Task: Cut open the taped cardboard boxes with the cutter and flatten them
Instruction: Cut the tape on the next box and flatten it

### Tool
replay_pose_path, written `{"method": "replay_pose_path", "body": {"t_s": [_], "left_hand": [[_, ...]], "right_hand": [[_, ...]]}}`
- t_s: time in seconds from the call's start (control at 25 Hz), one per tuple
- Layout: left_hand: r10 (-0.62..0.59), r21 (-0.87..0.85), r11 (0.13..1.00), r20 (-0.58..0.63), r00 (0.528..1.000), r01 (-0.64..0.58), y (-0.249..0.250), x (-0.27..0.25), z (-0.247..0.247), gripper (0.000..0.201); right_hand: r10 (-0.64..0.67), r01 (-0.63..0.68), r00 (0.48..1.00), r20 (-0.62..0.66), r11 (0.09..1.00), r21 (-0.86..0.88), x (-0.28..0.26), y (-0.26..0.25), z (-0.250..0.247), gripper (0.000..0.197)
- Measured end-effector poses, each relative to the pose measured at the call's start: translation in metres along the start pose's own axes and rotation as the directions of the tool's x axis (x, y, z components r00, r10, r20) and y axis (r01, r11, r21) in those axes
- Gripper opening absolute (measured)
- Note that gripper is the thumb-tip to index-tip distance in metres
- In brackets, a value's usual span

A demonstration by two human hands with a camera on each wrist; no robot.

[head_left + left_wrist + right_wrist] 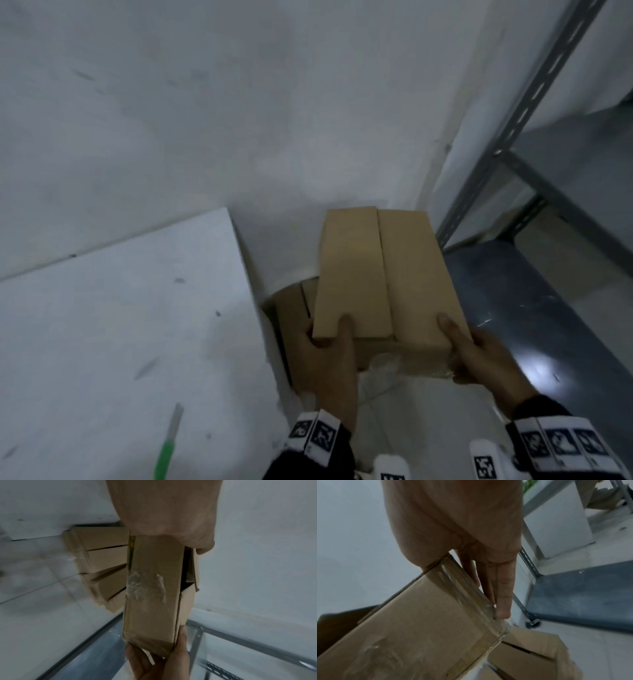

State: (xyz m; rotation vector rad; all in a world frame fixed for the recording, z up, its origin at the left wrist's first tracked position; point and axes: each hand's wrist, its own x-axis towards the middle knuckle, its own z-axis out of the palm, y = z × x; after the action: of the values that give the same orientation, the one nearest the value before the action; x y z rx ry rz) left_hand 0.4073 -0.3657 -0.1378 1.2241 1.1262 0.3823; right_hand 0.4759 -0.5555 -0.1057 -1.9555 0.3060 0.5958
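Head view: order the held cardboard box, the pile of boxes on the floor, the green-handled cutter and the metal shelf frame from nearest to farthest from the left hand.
1. Held cardboard box: gripped by the left hand at its near left corner.
2. Pile of boxes: just behind that hand, lower on the floor.
3. Green-handled cutter: left, on the white table.
4. Metal shelf frame: far right, beyond the right hand.

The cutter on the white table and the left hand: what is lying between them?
In the head view, only bare white table lies between the cutter and the left hand, then the table's edge; nothing else.
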Motion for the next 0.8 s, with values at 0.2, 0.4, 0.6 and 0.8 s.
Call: {"method": "replay_pose_path", "body": {"t_s": [0.2,0.4,0.6,0.8], "left_hand": [[0.236,0.016,0.968,0.280,0.931,-0.251,0.118,-0.025,-0.107,0.062],[0.373,0.082,0.897,0.387,0.843,-0.435,0.197,-0.014,-0.275,0.084],[0.358,0.253,0.830,0.444,0.822,-0.498,0.223,0.003,-0.436,0.093],[0.291,0.515,0.746,0.318,0.902,-0.422,0.175,0.051,-0.549,0.138]], "right_hand": [[-0.161,0.161,0.981,-0.105,0.987,-0.010,-0.114,-0.083,0.010,0.066],[-0.320,0.315,0.946,-0.060,0.946,-0.073,-0.218,-0.144,0.109,0.059],[-0.394,0.403,0.910,0.131,0.913,-0.055,-0.284,-0.159,0.244,0.055],[-0.252,0.292,0.911,0.325,0.953,-0.080,-0.302,-0.126,0.353,0.065]]}}
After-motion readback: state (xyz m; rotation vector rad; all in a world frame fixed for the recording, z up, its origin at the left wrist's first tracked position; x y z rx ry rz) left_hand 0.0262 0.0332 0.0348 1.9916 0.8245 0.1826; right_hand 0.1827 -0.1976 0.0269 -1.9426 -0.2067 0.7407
